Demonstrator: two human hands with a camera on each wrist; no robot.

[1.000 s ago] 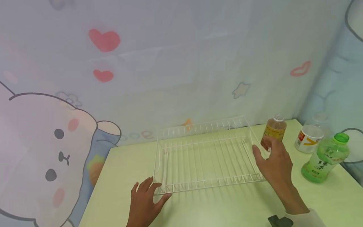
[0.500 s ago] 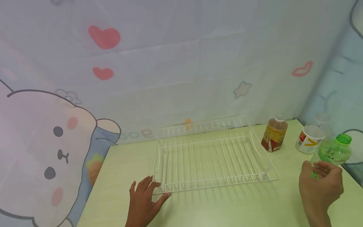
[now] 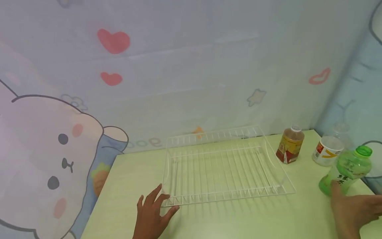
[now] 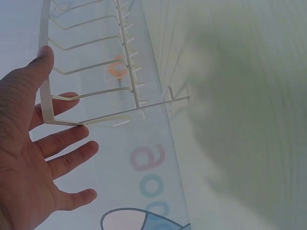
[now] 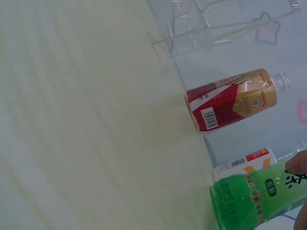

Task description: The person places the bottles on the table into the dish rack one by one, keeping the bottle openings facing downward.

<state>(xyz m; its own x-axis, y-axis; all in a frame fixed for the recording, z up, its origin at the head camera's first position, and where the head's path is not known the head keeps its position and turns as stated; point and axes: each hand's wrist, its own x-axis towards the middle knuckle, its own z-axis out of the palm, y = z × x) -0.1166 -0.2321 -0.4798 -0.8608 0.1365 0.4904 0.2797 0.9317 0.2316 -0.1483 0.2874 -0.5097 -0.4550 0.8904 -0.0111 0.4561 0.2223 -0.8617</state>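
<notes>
A white wire rack stands on the table. At its near left corner my left hand pinches the frame between thumb and index finger; in the left wrist view the other fingers spread apart below the corner. My right hand is at a green tea bottle, upright on the right side. In the right wrist view the thumb lies over the label of that bottle and another finger shows on its other side. The fingers look spread rather than closed; whether they touch the bottle I cannot tell.
A bottle with a red and yellow label stands just right of the rack. Farther right are a white tub and a clear container behind it. A printed cloth hangs along the table's back edge.
My right hand has moved from beside the red and yellow bottle, right and toward me, to the green tea bottle. The left hand keeps its hold on the rack corner.
</notes>
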